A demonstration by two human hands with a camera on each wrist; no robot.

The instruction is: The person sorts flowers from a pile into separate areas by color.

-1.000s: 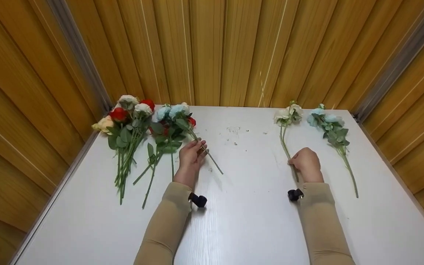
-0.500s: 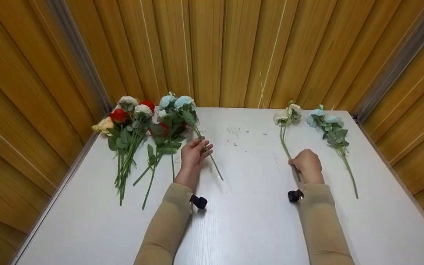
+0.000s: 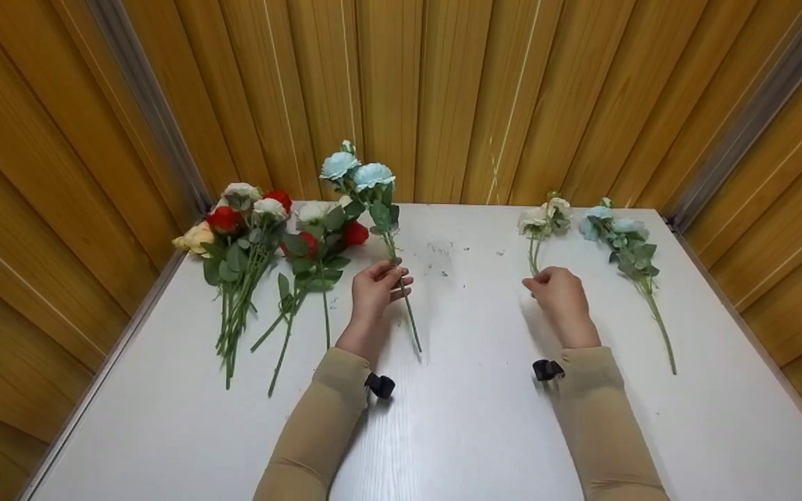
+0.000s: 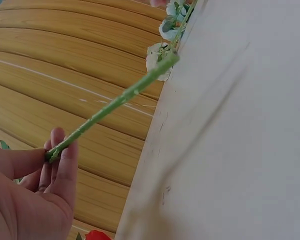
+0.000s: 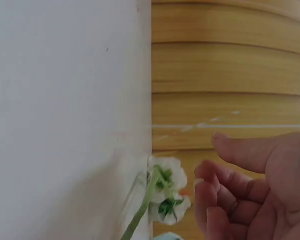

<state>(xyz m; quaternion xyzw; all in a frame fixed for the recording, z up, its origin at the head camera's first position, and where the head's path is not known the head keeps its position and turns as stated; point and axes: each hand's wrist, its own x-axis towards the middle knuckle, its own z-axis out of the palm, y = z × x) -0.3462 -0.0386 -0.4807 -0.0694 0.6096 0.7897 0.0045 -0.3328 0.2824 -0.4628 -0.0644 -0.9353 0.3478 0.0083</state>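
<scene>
My left hand point(image 3: 375, 289) pinches the green stem point(image 4: 107, 107) of a light blue flower point(image 3: 373, 176) between thumb and fingers. The flower is lifted off the table, blooms up and stem end pointing down toward me. My right hand point(image 3: 560, 296) hovers over the stem of a white flower point(image 3: 533, 223) that lies on the table. In the right wrist view its thumb is apart from the loosely bent fingers point(image 5: 235, 195), and nothing is between them. Part of the white flower's stem is hidden behind this hand in the head view.
Another light blue flower point(image 3: 629, 243) lies at the right. A heap of white, red and yellow flowers point(image 3: 241, 257) lies at the far left, beside red and white flowers point(image 3: 317, 243). Wooden panels point(image 3: 443, 97) rise behind the white table point(image 3: 464, 417).
My left hand has raised the light blue flower from among the red and white ones and shifted right. My right hand has released the white flower's stem and moved slightly up and left.
</scene>
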